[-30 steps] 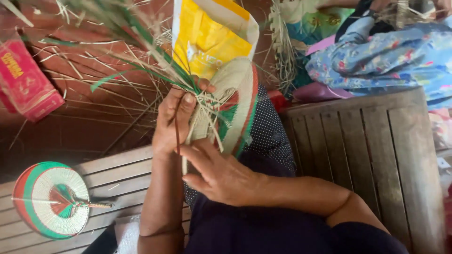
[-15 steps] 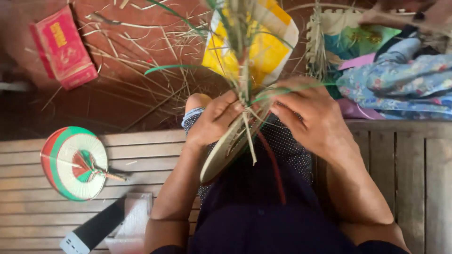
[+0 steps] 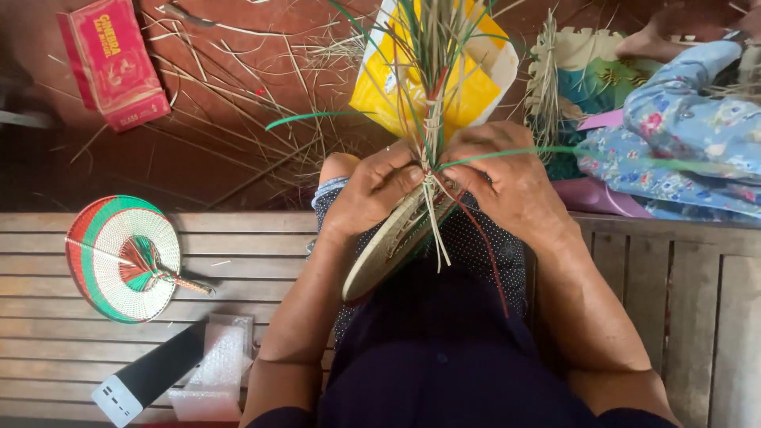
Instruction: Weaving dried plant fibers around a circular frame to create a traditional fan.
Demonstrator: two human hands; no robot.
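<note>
On floor top left: red box (image 3: pixel 111 62); yellow bag (image 3: pixel 476 79) top centre. Left hand (image 3: pixel 369 194), right hand (image 3: pixel 507 186) both pinching fan (image 3: pixel 392 246) (half-woven), fingers pressed on strands.

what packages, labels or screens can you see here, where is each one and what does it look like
Red box: floor, upper left, flat rectangular carton with yellow print.
Yellow bag: floor, top centre behind the straw bundle, yellow and white.
Bubble wrap: wooden bench, lower left, clear.
Black block: beside it, white end.

Soft daylight, slightly blurred edges.
</note>
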